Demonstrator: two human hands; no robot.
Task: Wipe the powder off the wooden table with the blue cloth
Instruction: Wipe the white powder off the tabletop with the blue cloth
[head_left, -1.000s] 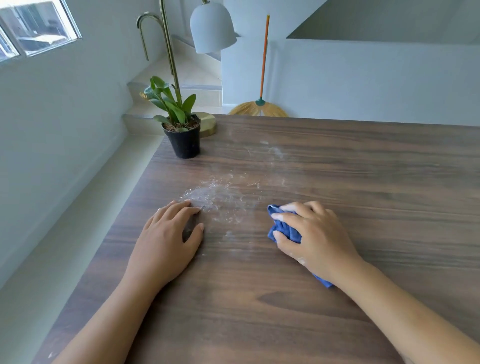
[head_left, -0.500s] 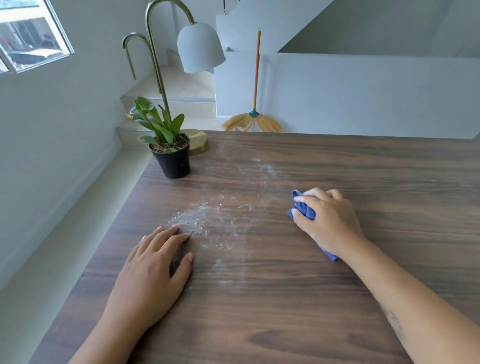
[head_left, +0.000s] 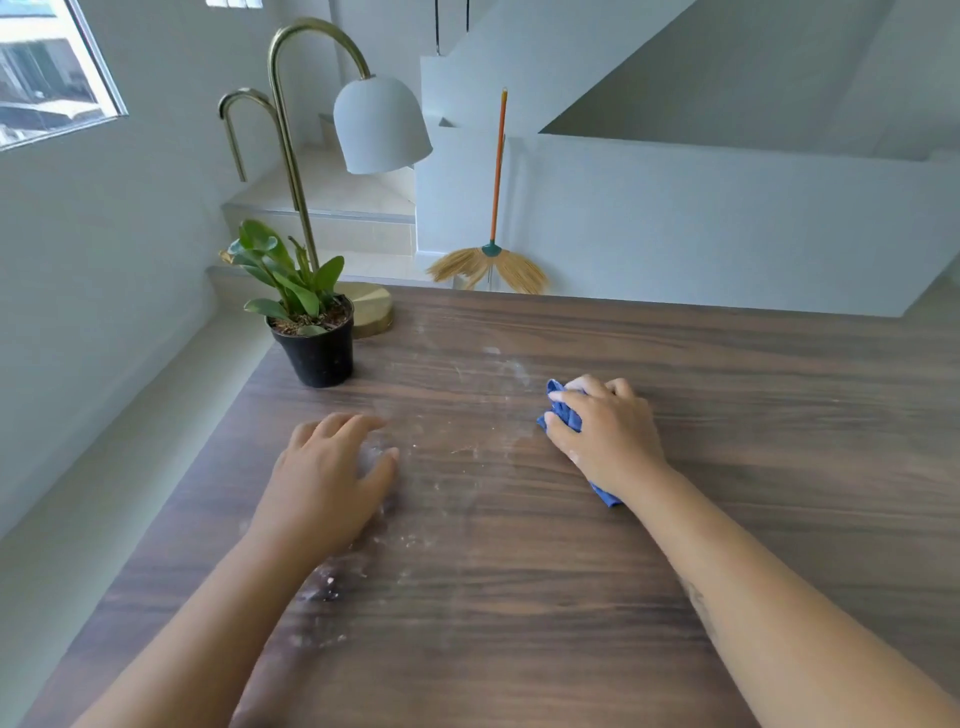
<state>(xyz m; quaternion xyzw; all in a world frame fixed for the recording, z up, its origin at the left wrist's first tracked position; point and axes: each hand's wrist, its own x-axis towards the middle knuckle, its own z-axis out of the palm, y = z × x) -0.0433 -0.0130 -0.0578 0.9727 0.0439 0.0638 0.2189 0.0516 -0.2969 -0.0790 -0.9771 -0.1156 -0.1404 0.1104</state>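
The bunched blue cloth (head_left: 562, 410) lies on the dark wooden table (head_left: 753, 415) under my right hand (head_left: 605, 434), whose curled fingers grip it; a blue corner sticks out by my wrist. White powder (head_left: 467, 452) is smeared thinly between my hands, with faint streaks farther back and small clumps near my left forearm. My left hand (head_left: 330, 480) rests on the table at the left, fingers relaxed and slightly arched, holding nothing.
A black pot with a green plant (head_left: 314, 343) stands at the table's far left corner, beside a brass lamp (head_left: 374, 306) with a white shade. A straw broom (head_left: 491, 260) leans on the white wall behind. The table's left edge runs close to my left arm.
My right hand has moved the cloth away from me and to the right, over the powder. The thick powder patch by my left hand looks thinner. The camera tilted up.
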